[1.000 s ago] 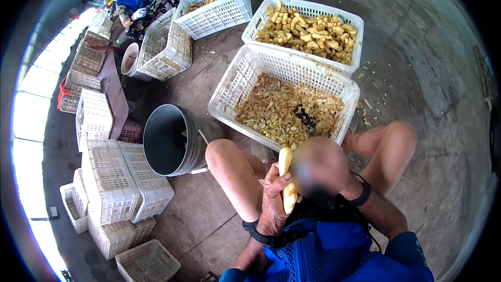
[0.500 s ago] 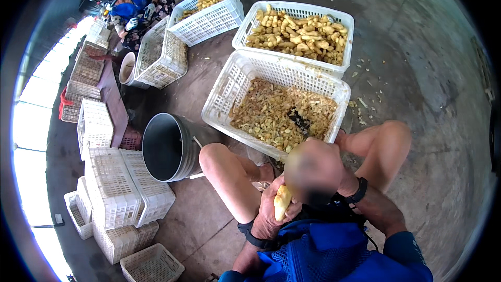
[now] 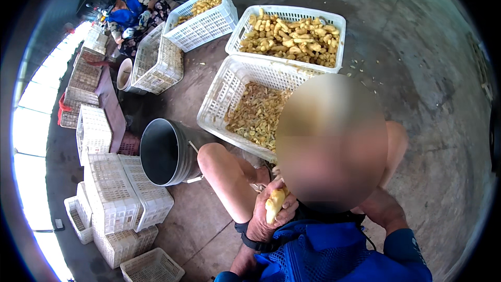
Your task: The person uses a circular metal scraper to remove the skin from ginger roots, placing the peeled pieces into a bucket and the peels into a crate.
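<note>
A pale yellow piece of ginger [image 3: 274, 207] lies in my left hand [image 3: 261, 218], whose fingers are wrapped round it. That hand is low over my lap, between my bent knees. My right forearm [image 3: 385, 210] reaches in from the right, but a large blurred patch covers my right hand and anything in it. In front of my knees stands a white plastic crate [image 3: 219, 102] with a layer of brownish-yellow peelings and scraps [image 3: 255, 112]; the patch hides its right part. Just beyond it, another white crate [image 3: 288, 11] is heaped with ginger roots [image 3: 295, 39].
Left of my knee stands a dark bucket [image 3: 163, 151]. Stacked white crates [image 3: 112, 188] line the left side. A co-worker in blue [image 3: 128, 18] sits at the far left, near a crate of ginger [image 3: 201, 26] and a pale bucket [image 3: 125, 74]. Scraps lie on the concrete floor.
The blurred patch has grown and now hides my right hand, its wristband and part of the peelings crate. My left hand has shifted slightly leftward, the ginger still in it.
</note>
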The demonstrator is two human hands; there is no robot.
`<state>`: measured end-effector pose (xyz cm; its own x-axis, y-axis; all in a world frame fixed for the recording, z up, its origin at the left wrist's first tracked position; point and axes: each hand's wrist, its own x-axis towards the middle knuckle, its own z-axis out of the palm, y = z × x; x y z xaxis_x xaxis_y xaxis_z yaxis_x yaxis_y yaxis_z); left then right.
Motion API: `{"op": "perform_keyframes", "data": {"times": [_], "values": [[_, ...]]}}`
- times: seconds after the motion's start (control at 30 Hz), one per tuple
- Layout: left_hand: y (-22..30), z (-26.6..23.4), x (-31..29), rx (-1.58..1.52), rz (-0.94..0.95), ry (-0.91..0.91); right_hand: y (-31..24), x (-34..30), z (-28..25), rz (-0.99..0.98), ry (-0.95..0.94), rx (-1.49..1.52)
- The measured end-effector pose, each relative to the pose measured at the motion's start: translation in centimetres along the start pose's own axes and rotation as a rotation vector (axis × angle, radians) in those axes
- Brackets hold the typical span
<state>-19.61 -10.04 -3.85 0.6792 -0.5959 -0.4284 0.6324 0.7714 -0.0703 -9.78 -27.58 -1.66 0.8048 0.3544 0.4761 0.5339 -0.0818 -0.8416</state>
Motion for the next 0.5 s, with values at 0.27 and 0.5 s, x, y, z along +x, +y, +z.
{"op": "perform_keyframes", "data": {"times": [0.27, 0.5], "values": [[-0.3, 3.4, -1.3, 0.446, 0.11, 0.053, 1.4, 2.4, -3.9, 0.177, 0.117, -0.308], [-0.2, 3.5, -0.1, 0.616, 0.164, 0.211, 0.2, 0.2, 0.2, 0.018, 0.038, -0.28]]}}
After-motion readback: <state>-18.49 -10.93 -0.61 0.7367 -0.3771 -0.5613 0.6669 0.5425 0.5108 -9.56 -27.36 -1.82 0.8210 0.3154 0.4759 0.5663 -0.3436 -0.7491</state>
